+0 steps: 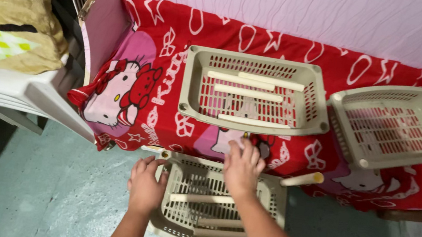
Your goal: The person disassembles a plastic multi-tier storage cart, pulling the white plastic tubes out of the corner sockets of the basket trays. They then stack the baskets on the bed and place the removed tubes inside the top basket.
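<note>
Head view: a beige slotted tray [219,207] sits on the floor below the red blanket [173,73], its long axis left to right. The left hand [146,184] grips its left rim, fingers curled. The right hand [242,167] rests fingers-spread on its far rim; its forearm hides part of the tray. Loose tubes [203,198] lie crosswise inside.

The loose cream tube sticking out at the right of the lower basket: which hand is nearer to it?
Right. The right hand rests at the lower basket's far rim, beside the tube; the left hand grips the basket's opposite corner.
</note>
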